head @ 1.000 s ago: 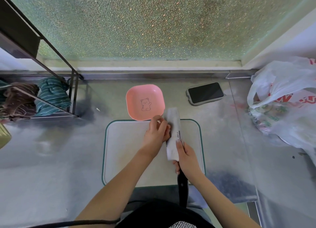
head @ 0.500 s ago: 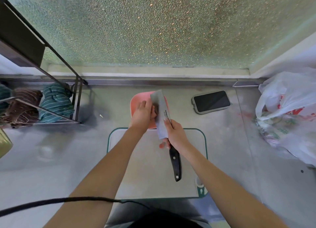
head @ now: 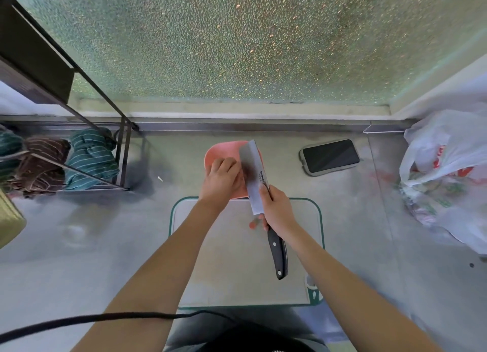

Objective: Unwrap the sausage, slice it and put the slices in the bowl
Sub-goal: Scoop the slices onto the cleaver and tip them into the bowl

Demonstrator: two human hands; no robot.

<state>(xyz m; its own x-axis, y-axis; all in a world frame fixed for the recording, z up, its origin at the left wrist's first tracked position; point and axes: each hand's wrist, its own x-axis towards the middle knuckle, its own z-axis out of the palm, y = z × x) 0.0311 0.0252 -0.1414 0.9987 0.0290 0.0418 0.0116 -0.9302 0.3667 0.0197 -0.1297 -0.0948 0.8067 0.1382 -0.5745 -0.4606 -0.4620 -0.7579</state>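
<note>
The pink bowl [head: 220,151] stands just beyond the far edge of the white cutting board [head: 232,259]. My right hand [head: 278,212] grips a cleaver [head: 254,177] where blade meets black handle, the flat blade lying over the bowl's right half. My left hand [head: 221,179] hovers over the bowl with its fingers against the blade's left face; whether it holds anything is hidden. A small pink sausage piece [head: 253,223] shows on the board under my right hand. Slices in the bowl are hidden by my hands.
A black phone [head: 330,156] lies to the right of the bowl. A white plastic bag [head: 445,177] fills the right side. A metal rack with striped cloths [head: 89,159] stands at the left. A black cable [head: 105,318] crosses near my body.
Both hands lifted the cleaver off the cutting board and carried it forward over the pink bowl. My left hand stays against the blade's side.
</note>
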